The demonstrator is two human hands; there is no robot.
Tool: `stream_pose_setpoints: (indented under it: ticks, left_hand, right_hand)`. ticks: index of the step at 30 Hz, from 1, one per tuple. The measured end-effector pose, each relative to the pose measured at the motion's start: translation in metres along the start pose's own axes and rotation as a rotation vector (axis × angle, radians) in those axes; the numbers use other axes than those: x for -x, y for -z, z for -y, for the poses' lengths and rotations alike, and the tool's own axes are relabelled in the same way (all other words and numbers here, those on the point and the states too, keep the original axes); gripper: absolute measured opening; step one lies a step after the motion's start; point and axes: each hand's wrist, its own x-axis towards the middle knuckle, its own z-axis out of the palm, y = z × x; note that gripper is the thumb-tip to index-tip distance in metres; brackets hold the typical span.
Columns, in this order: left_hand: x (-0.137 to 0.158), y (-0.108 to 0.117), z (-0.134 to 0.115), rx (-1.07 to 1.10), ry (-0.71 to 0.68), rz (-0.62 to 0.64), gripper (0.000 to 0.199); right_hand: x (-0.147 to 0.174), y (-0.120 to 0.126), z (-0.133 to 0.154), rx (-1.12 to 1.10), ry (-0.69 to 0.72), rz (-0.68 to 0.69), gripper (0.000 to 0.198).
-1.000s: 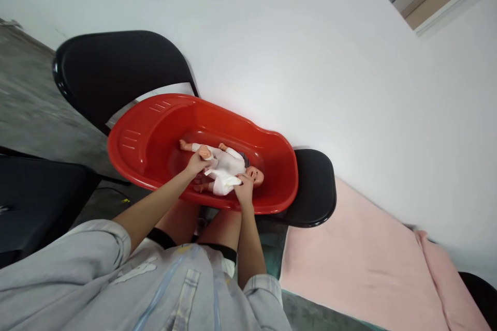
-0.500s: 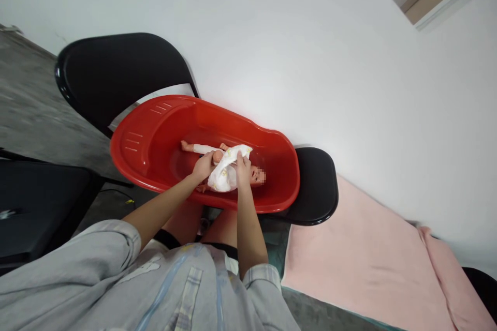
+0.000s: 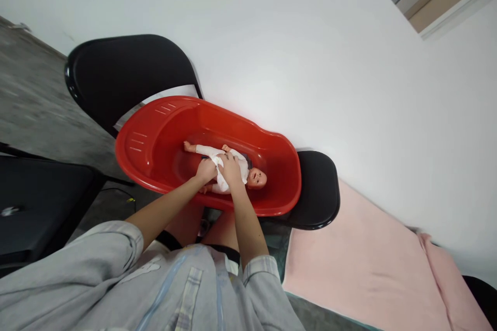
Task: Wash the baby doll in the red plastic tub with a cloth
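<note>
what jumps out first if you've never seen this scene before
The bright red tub stands out at the centre, resting across a black chair by the white wall. A baby doll in white clothing lies inside it, head toward the right. The left hand and right hand meet over the doll's middle, gripping its white cloth; a pink blanket lies at lower right.

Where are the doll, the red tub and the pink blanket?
doll (image 3: 256, 178): head view, on its head.
tub (image 3: 135, 143): head view, on the wide rim at its left end.
blanket (image 3: 349, 258): head view, on its flat middle.
</note>
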Motion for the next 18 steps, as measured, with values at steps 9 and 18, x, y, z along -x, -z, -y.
stream_pose_setpoints:
  ticks: [9, 18]
  left_hand:
    - [0.002, 0.0052, -0.0047, -0.155, -0.024, 0.024, 0.033]
    - [0.0019, 0.0026, -0.0036, -0.091, -0.056, 0.011, 0.04]
  right_hand:
    - [-0.0038, -0.0036, 0.007, 0.062, -0.259, -0.031, 0.043]
    - [0.0009, -0.0029, 0.005, -0.094, -0.475, -0.052, 0.053]
